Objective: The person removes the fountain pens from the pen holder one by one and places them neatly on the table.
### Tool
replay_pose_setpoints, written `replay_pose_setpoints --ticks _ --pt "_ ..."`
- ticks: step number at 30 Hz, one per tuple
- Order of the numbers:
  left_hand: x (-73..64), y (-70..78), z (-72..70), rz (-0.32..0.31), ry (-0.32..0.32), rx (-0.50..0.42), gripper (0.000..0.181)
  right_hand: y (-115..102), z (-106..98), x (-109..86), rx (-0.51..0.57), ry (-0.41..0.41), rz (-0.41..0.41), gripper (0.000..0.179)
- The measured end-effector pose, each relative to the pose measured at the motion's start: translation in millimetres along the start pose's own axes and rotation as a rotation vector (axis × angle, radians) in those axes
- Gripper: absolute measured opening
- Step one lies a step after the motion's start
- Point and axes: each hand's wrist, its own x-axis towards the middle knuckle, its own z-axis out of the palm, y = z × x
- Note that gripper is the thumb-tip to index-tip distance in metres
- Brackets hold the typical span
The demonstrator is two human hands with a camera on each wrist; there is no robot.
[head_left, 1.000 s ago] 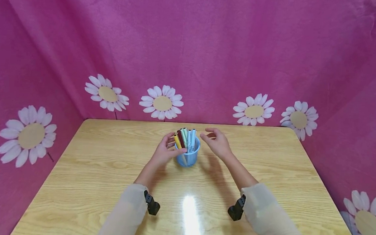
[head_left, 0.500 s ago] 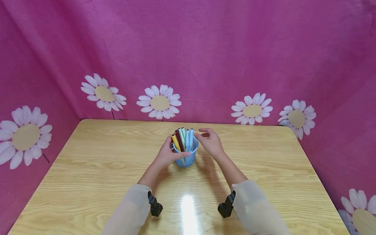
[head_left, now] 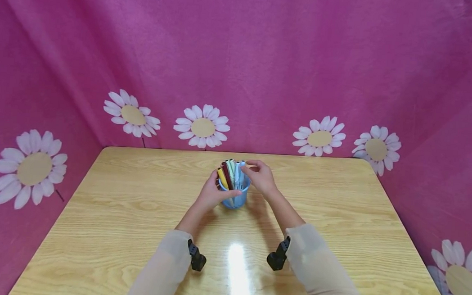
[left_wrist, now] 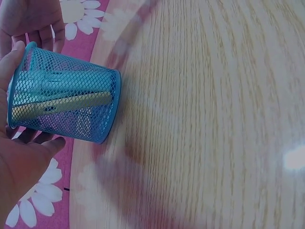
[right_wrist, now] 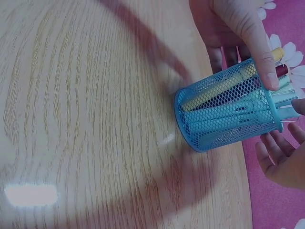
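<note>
A light-blue mesh pen holder (head_left: 234, 201) stands upright on the wooden table, filled with several pens. My left hand (head_left: 210, 192) grips it around the rim; in the right wrist view its thumb lies along the near side, its fingers behind. A yellow pen (head_left: 222, 177) and a dark red pen (head_left: 227, 174) lean toward the left, with pale green pens (head_left: 231, 167) beside them. At the right side of the holder, my right hand (head_left: 261, 178) has thumb and index finger pinched at the top of a light blue pen (head_left: 241, 179). Its other fingers are loosely bent beyond the rim.
The wooden table (head_left: 135, 204) extends around the holder on every side, with a bright light reflection near its front. A pink curtain (head_left: 241, 66) printed with white daisies hangs behind and at both sides. Both sleeves carry a black wrist camera (head_left: 278, 255).
My left hand has closed around the pen holder. The right hand has moved left, from beside the holder to the light blue pen's top.
</note>
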Motion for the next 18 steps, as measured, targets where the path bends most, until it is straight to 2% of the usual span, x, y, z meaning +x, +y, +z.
replay_pose_setpoints --ticks 8,18 --pt "-1.8 1.5 0.3 -0.003 -0.007 0.020 0.094 -1.0 2.5 -0.1 -0.030 -0.024 0.022 0.045" --pt "-1.8 1.2 0.3 0.001 -0.001 0.014 0.092 3.0 5.4 4.7 -0.031 -0.009 -0.017 0.038"
